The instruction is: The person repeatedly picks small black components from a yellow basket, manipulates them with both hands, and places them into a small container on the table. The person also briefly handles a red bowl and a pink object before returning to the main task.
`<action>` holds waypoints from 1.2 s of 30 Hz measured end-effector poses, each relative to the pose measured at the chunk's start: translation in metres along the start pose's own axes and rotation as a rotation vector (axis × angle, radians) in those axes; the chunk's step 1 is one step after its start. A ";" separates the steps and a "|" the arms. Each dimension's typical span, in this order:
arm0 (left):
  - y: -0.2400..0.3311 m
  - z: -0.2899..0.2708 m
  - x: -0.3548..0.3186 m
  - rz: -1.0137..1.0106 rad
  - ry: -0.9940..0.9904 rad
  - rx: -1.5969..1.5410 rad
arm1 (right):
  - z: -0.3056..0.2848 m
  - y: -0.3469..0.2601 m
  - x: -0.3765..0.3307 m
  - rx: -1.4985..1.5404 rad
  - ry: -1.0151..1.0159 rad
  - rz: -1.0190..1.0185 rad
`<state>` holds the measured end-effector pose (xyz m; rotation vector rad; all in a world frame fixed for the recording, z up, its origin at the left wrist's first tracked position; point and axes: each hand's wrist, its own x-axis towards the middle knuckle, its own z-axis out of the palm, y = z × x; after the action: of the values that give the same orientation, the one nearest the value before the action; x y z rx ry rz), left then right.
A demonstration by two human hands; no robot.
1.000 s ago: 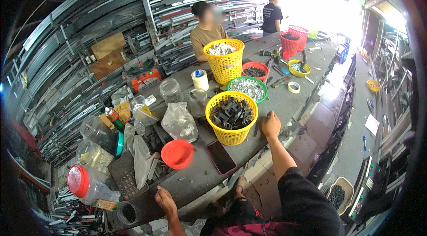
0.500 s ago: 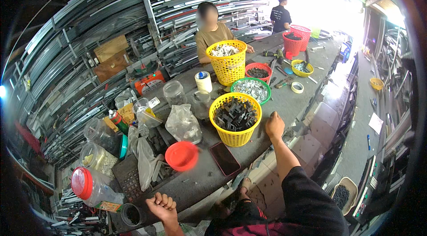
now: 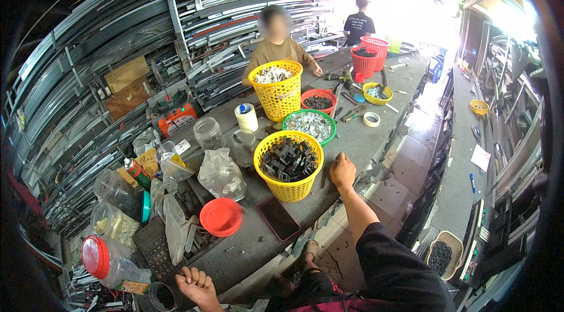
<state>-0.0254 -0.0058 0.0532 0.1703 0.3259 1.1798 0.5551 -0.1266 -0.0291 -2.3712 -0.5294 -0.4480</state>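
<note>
Just right of the low yellow basket, heaped with black plastic parts, the right hand keeps its fingers folded together. Well to the basket's lower left, the left hand curls its fingers loosely near a clear jar with dark contents. Behind the basket: a green basket of silvery pieces, a red basket of dark bits, a tall yellow basket of pale pieces. Far left of it, a red-lidded jar bears an orange-and-green label.
</note>
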 end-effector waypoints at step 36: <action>-0.038 -0.084 0.022 0.379 0.103 1.087 | -0.008 -0.007 -0.006 0.006 0.038 -0.061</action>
<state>-0.0126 -0.0034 -0.0406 1.1579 1.0425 1.2737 0.5454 -0.1284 -0.0226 -2.3414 -0.5862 -0.5168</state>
